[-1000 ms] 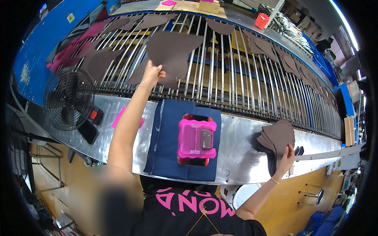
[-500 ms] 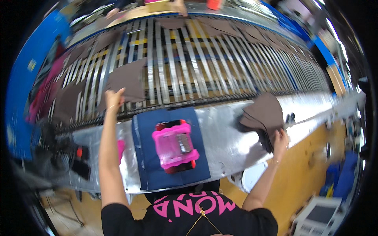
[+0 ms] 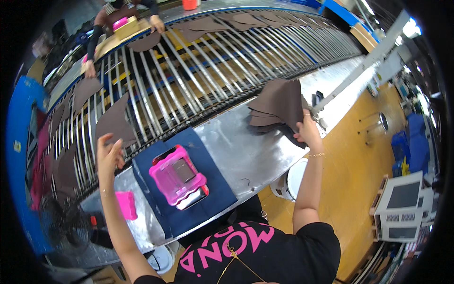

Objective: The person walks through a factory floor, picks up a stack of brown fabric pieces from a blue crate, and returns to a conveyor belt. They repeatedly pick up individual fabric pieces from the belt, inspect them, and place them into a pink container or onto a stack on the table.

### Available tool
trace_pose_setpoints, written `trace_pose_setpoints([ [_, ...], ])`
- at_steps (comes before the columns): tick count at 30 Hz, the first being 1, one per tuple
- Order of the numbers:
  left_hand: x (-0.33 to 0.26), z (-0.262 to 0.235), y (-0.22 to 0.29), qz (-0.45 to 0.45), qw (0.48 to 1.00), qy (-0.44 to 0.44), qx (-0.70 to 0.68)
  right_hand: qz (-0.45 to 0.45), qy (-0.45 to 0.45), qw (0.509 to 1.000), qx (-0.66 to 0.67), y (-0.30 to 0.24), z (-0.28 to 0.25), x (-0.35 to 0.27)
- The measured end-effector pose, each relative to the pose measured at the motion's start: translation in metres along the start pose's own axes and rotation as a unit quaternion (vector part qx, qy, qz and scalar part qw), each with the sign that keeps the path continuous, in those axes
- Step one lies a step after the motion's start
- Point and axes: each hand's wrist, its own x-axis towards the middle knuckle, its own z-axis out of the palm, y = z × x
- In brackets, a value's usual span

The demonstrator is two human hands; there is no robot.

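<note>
My left hand is held over the near edge of the slatted conveyor, fingers apart and nothing in them. Just beyond its fingertips a brown cut piece lies flat across the slats. On the right, a stack of similar brown pieces rests on the metal table, its layers slightly fanned at the left. My right hand is closed on the right edge of this stack. Whether it grips one layer or several I cannot tell.
A pink scalloped tray sits on dark blue sheeting on the metal table, beside a pink piece. A black fan stands left. Across the conveyor, another person's hands are near brown pieces. A metal arm slants at right.
The view has swung round, shifting the scene. My left hand has come off the brown piece on the slats, its fingers now spread. My right hand stays at the stack.
</note>
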Motion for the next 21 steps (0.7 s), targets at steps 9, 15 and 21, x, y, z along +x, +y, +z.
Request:
trace_pose_setpoints([
  [9, -0.043, 0.062, 0.057, 0.267, 0.946, -0.015, 0.183, -0.384, -0.091, 0.882, 0.257, -0.122, 0.004, -0.091],
  [15, -0.091, 0.007, 0.083, 0.093, 0.990, -0.049, -0.092, -0.333, -0.353, 0.752, 0.447, -0.160, 0.073, -0.127],
  [21, -0.146, -0.054, 0.074, 0.126, 0.984, 0.101, 0.070, -0.572, -0.221, 0.764, 0.202, -0.173, 0.135, -0.132],
])
